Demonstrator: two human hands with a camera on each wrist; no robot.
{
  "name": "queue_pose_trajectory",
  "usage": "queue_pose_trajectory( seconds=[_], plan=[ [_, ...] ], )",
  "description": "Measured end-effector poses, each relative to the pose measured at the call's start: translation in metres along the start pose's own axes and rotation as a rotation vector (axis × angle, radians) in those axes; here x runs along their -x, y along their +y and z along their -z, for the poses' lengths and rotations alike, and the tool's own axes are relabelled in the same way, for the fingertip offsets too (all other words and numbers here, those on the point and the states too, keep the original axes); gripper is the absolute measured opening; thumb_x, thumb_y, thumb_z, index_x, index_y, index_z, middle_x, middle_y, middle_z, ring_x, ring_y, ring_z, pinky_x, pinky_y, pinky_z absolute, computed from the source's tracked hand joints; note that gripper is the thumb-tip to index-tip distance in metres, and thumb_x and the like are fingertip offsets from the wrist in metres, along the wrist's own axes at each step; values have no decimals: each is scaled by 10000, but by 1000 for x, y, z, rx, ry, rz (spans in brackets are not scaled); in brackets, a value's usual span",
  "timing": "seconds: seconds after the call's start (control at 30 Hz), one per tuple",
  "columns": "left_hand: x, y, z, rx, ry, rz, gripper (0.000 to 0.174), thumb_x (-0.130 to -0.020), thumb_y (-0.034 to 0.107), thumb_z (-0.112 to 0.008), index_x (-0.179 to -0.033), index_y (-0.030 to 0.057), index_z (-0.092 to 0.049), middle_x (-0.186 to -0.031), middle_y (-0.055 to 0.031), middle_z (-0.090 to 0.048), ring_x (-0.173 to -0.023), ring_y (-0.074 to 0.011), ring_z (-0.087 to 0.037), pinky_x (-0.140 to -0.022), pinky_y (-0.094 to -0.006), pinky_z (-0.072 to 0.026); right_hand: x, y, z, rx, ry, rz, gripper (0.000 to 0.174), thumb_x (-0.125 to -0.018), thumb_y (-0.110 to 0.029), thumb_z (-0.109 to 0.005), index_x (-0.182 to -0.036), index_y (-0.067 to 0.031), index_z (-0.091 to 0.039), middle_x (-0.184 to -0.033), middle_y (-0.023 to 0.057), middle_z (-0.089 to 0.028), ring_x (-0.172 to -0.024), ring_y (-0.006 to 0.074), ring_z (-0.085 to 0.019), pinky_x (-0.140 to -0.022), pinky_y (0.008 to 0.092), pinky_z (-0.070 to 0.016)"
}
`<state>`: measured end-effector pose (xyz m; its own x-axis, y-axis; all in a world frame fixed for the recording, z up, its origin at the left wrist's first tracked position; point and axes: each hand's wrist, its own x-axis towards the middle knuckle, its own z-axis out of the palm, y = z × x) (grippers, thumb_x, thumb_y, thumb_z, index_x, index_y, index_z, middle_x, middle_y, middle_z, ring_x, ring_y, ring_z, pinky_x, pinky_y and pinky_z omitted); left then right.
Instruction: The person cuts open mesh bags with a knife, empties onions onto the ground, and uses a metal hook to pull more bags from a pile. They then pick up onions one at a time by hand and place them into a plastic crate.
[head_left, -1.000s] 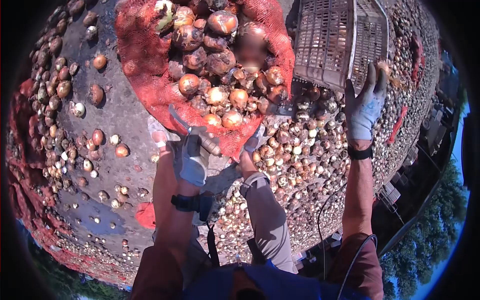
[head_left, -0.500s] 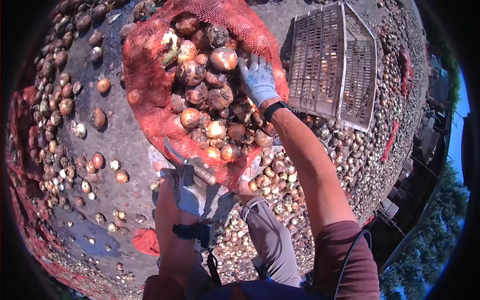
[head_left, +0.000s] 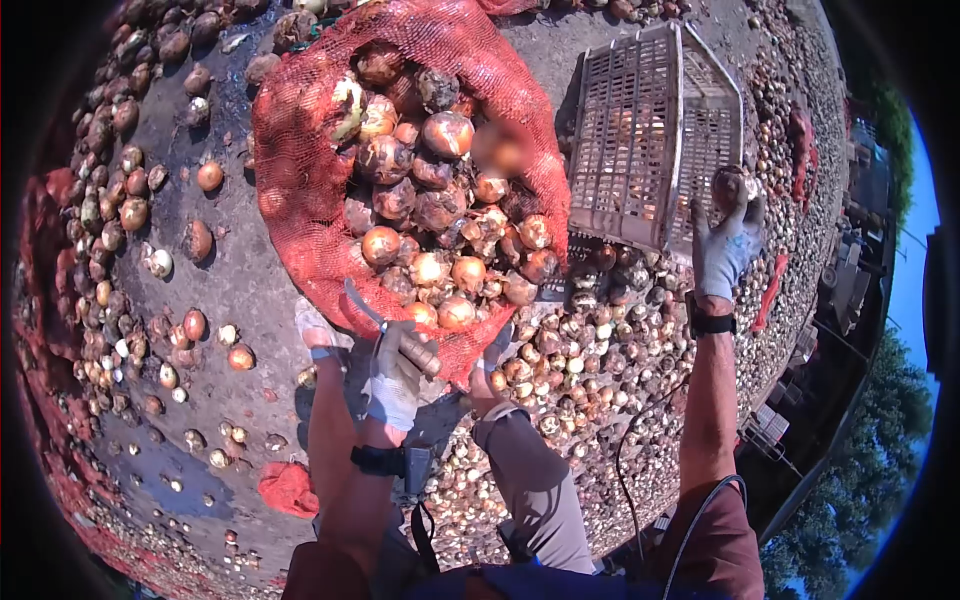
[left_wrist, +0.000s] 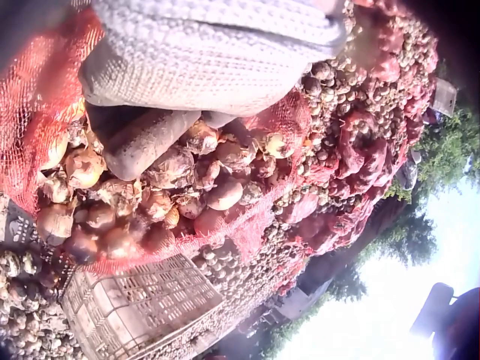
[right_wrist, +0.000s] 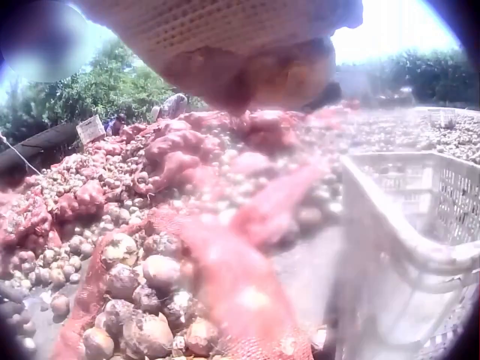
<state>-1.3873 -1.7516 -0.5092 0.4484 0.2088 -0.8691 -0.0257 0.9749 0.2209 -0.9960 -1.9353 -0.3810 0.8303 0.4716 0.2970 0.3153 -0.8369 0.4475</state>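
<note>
In the head view my gloved left hand grips the wooden handle of a knife with a thin curved blade, by the near rim of a red mesh sack. The handle also shows under the glove in the left wrist view. The sack lies wide open and is full of onions. My gloved right hand holds an onion over the right side of a plastic crate. In the right wrist view the held onion is blurred beneath the glove.
Loose onions cover the ground right of the sack, between it and my leg. More onions lie scattered on the left. A red mesh piece is on the ground near my left arm. Filled red sacks stand farther off.
My right hand went from beside the crate into the sack's onions, then back right to the crate with an onion. The left hand keeps the knife at the sack's near rim.
</note>
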Motion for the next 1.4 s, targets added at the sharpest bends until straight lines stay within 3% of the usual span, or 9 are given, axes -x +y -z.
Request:
queue_pose_trajectory(
  seconds=[0.17, 0.37, 0.57, 0.7, 0.8, 1.0, 1.13, 1.27, 1.4],
  plan=[
    [-5, 13, -2, -71, 23, -92, 394, -933, 405, -536, -1084, 41, -512, -909, -67, -519, -726, -215, -574, -706, -366, -517, 18, -151, 20, -615, -301, 508, 742, -714, -288, -769, -1361, -189, -418, -1335, 213, -422, -1190, 396, -452, -986, 462, -397],
    [4, 14, -13, -8, 48, -86, 395, -924, 411, -557, -1052, 38, -536, -874, -73, -551, -779, -213, -601, -757, -350, -517, 41, -336, -69, -997, -449, -146, 769, -669, -307, -749, -1329, -82, -424, -1253, 253, -462, -1151, 408, -482, -971, 458, -419],
    [3, 12, -1, 24, 54, -45, 342, -945, 365, -534, -1009, 30, -550, -794, -74, -566, -582, -188, -555, -739, -356, -513, 55, -222, -29, -1404, -234, -286, 722, -664, -201, -806, -1259, 15, -459, -1213, 179, -494, -1138, 286, -493, -983, 368, -391],
    [2, 8, 3, 31, 52, -10, 317, -950, 353, -524, -990, 40, -557, -769, -72, -563, -575, -191, -557, -718, -361, -512, 17, -82, 2, -1040, 219, -274, 782, -724, -143, -798, -1347, 3, -350, -1339, 183, -385, -1223, 275, -423, -1050, 387, -335],
    [2, 10, 0, 95, 56, 60, 289, -953, 326, -511, -1003, 45, -552, -757, -53, -547, -580, -181, -547, -699, -333, -496, -3, -27, -6, -319, 126, -170, 763, -782, -200, -741, -1376, 22, -316, -1352, 230, -376, -1223, 346, -424, -1028, 414, -352],
    [3, 24, -7, 59, 113, 22, 307, -936, 362, -553, -1001, 62, -562, -782, -56, -571, -649, -211, -589, -665, -345, -507, 42, -250, 33, -778, -327, 553, 742, -714, -323, -756, -1357, -178, -416, -1330, 164, -410, -1229, 359, -410, -1001, 475, -365],
    [3, 19, -5, 107, 120, 64, 286, -937, 359, -555, -1009, 82, -566, -811, -47, -573, -739, -207, -605, -657, -334, -505, 68, -376, -15, -623, -410, 529, 662, -708, -282, -734, -1294, -147, -458, -1245, 184, -483, -1125, 359, -493, -921, 462, -416],
    [3, 10, 5, 66, 90, 47, 289, -950, 358, -523, -1012, 79, -567, -815, -43, -564, -738, -207, -605, -666, -333, -504, 66, -353, -2, -779, -484, 355, 698, -648, -273, -764, -1266, -138, -469, -1208, 188, -489, -1091, 358, -494, -897, 464, -420],
    [2, 9, 9, 66, 102, 37, 297, -959, 352, -500, -1001, 65, -563, -810, -49, -556, -660, -207, -590, -696, -339, -502, 68, -207, 27, -888, -26, 198, 786, -588, -198, -808, -1278, -107, -443, -1187, 161, -475, -1103, 345, -459, -945, 459, -372]
  ],
)
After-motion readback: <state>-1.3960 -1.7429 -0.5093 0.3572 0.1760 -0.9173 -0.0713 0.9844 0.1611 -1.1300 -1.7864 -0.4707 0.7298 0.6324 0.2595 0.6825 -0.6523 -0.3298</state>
